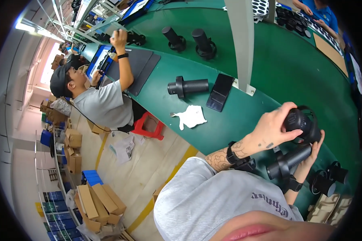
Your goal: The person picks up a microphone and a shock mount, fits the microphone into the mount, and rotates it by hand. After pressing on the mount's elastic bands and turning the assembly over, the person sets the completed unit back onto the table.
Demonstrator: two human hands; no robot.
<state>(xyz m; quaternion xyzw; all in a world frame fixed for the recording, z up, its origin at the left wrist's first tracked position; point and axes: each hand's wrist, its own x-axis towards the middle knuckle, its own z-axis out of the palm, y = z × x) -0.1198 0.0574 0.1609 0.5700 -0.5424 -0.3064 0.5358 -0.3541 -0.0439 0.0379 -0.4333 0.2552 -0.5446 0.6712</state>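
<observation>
My left hand [274, 125] curls its fingers and thumb around the rounded end of a black cylindrical device [297, 120], held above the green bench. My right hand [316, 148] is closed around the same device from below and the right; some of its fingers are hidden behind it. Just under the hands is another black tube with a collar [287, 161], lying at a slant beside my right forearm. To the right of that forearm are several smaller black round parts [323, 182]. Both wrists wear black straps.
On the green bench [261, 112] lie a collared black tube [189, 86], a black phone-like slab [220, 92] and a crumpled white cloth [191, 117]. Two black tubes [203, 42] stand farther back. A white metal post [240, 44] rises from the bench. A co-worker [102, 98] sits at left.
</observation>
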